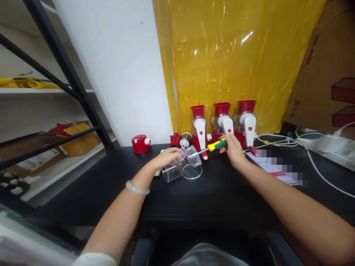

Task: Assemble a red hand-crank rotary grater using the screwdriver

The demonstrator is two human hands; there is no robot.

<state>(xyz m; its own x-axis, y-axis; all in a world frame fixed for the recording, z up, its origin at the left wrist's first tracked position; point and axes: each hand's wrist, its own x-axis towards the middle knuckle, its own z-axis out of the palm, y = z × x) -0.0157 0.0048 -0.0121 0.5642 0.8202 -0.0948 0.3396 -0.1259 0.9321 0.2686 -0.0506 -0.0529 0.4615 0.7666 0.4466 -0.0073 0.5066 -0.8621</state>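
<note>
My left hand [167,156] is closed on a clear plastic housing [173,173] that lies tilted on the black table. The housing has a wide tube and a round opening. In my right hand [233,149] is a screwdriver [217,144] with a yellow and green handle. Its metal shaft points left and its tip is at the clear housing's right part; whether it touches a screw is too small to tell. Behind my hands stand a metal grating drum [185,139] and a small red part [175,139]. To the left sits a round red base [141,143].
Three red and white rotary graters [199,129] stand at the back before a yellow plastic sheet [238,55]. A phone [273,168] lies at right, near white cables [288,140] and a power strip [330,144]. A black-framed shelf [52,40] is at left.
</note>
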